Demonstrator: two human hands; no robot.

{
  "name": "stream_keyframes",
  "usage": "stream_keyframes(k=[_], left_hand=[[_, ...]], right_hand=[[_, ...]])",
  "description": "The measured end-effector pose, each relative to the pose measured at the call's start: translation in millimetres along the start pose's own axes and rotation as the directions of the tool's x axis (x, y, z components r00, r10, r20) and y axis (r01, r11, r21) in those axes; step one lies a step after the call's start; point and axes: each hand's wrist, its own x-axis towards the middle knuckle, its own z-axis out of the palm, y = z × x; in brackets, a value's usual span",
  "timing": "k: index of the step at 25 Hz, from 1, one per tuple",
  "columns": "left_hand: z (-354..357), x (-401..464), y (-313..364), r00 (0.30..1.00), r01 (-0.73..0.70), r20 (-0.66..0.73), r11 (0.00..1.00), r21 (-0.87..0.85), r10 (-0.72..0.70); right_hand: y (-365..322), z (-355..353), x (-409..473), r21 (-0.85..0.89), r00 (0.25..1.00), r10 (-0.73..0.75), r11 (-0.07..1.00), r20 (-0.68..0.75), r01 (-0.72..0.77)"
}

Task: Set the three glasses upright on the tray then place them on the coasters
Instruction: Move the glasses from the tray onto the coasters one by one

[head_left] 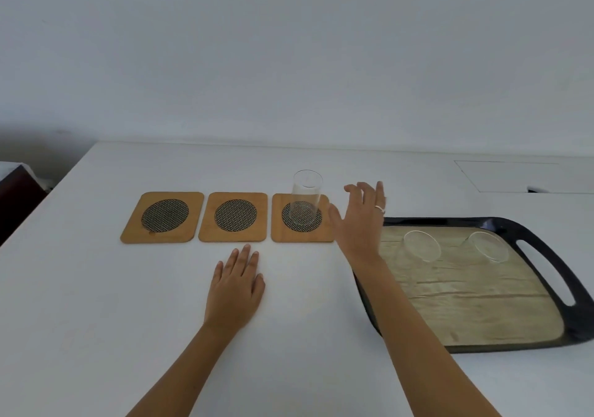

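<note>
Head view: one glass (306,198) stands upright on the rightmost coaster (279,223). The right hand (360,220), spread and empty, hangs just beside it. Two more glasses (421,245) lie tipped on the tray (482,304), off to that hand's right, mouths toward the camera. The left hand (236,285) rests flat and empty on the surface (96,320), farther off. The right hand is the nearer one; the two other coasters (199,217) are free.

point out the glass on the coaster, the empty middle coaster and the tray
glass on the coaster (305,201), head view, middle of its clear wall
middle coaster (235,214), head view, centre of its dark mesh circle
tray (546,246), head view, black rim by the right handle slot
</note>
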Motion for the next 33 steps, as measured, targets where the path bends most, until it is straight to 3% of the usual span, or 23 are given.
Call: stream_keyframes(k=[2, 5, 8, 13, 18, 26, 33], left_hand=[[3, -3, 23, 0.999, -0.030, 0.019, 0.999, 0.010, 0.030], [4, -2, 16, 1.000, 0.015, 0.014, 1.000, -0.004, -0.015], [4, -4, 10, 0.999, 0.027, 0.025, 1.000, 0.006, -0.027], [-6, 0, -11, 0.998, 0.069, 0.004, 0.998, 0.010, -0.069], [-8, 0, -16, 0.997, 0.072, 0.002, 0.997, -0.002, -0.072], [-9, 2, -19, 0.998, 0.066, 0.006, 0.998, -0.014, -0.066], [-12, 11, -41, 0.999, 0.024, 0.048, 0.999, -0.024, -0.023]], right_hand=[[38, -47, -3, -0.120, 0.999, 0.037, 0.992, -0.008, -0.038], [64, -71, -14, -0.093, 0.994, 0.107, 0.990, 0.021, -0.105], [87, -79, -29, 0.003, 0.979, 0.199, 0.980, 0.048, -0.200], [91, -62, -53, 0.236, 0.898, 0.387, 0.871, 0.207, -0.430], [103, -47, -74, 0.319, 0.838, 0.474, 0.777, 0.270, -0.543], [93, -35, -71, 0.347, 0.869, 0.453, 0.797, 0.200, -0.495], [9, -7, -39, 0.498, 0.925, 0.342, 0.780, 0.167, -0.378]])
